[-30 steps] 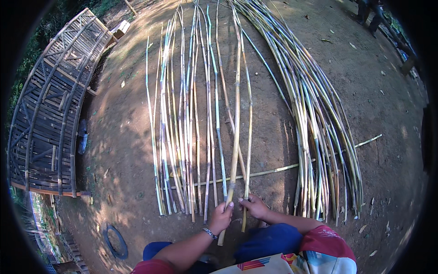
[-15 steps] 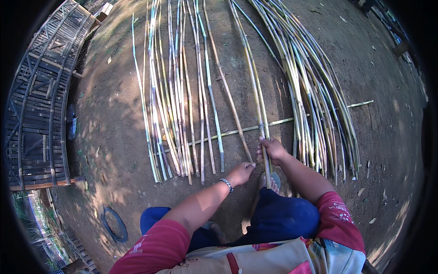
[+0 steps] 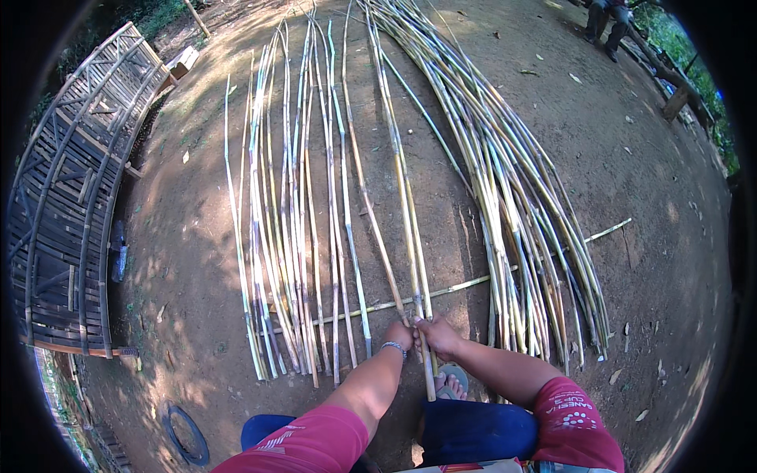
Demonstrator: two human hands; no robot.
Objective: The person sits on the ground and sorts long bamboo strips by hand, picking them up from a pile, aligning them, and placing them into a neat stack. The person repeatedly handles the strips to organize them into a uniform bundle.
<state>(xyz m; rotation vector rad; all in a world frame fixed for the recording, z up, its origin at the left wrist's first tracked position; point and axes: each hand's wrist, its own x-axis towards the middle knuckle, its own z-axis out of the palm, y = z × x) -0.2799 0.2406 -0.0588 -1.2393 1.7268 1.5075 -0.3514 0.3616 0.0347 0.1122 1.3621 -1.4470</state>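
Just before the person's knees, low over bare ground, the left hand (image 3: 400, 337) is curled closed at the butt of 1 brownish pole (image 3: 384, 254), its fingers partly hidden, while the right hand (image 3: 441, 337) wraps firmly around 2 yellowish poles (image 3: 408, 229) just beside it, their butts jutting below the fist toward a sandalled foot (image 3: 452, 384). All 3 run away across a crosswise pole (image 3: 467, 284), between a spaced row of poles (image 3: 287, 260) on the left and a thick bundle (image 3: 505, 236) on the right. Good handling probably calls for a sure grip near the butts, fists level, and long shafts parallel, so the thin far ends are less likely to tangle. As for writing, the right sleeve (image 3: 577, 432) carries pale lettering above a cluster of dots, the left sleeve (image 3: 319, 441) a pale striped mark; no label shows on the poles.
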